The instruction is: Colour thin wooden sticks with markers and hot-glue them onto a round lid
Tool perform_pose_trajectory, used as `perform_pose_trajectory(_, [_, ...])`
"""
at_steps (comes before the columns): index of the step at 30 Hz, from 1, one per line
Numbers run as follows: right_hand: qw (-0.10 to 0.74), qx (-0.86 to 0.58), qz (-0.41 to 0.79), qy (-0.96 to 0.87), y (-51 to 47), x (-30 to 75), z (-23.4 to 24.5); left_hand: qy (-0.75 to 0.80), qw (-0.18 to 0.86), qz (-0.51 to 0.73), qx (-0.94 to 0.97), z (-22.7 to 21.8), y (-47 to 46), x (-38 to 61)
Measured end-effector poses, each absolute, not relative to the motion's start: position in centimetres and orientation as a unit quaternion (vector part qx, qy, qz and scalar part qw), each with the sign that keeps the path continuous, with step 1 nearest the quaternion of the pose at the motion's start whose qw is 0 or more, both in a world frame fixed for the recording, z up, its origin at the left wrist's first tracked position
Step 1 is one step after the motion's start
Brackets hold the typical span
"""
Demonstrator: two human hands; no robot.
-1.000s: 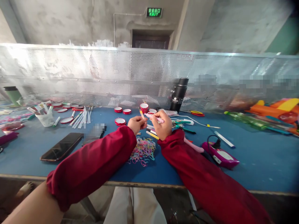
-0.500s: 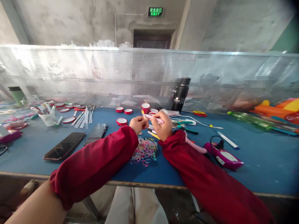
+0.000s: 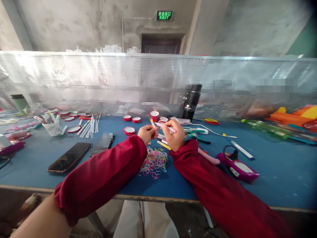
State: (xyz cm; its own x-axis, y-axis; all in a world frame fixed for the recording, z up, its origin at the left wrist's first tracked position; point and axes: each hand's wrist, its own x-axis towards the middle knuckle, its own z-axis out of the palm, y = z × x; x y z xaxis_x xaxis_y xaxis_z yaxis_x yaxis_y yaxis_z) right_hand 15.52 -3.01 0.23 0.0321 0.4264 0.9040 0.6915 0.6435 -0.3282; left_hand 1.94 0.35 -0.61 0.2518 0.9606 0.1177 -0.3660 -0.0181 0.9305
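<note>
My left hand (image 3: 146,133) is closed, pinching a small flat stick (image 3: 152,123) coloured yellow-orange on its upper part. My right hand (image 3: 177,136) is closed around a pink marker pen (image 3: 172,130). The pen's front end points left, close to the stick; whether they touch I cannot tell. Below both hands lies a loose heap of colourful small rubber bands (image 3: 155,162). Several pens, one of them a yellow pen (image 3: 163,144), lie partly hidden beneath my right hand.
Round red-rimmed tins (image 3: 129,131) stand behind my hands, with a black bottle (image 3: 192,101) at the perforated screen. A phone (image 3: 69,157) and a cup of markers (image 3: 52,128) are on the left. Pliers (image 3: 198,135) and a purple power strip (image 3: 239,168) are on the right.
My right hand has shifted slightly right with the pink marker pen, away from the stick. My left hand stays nearly in place. The whole view has shifted a little.
</note>
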Motion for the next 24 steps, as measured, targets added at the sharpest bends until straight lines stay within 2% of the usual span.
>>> perform_pose_trajectory(24, [0.583,-0.403,-0.114,-0.696,-3.41,15.0,0.31,0.323,0.615,0.516,0.501,-0.64,0.12,1.54])
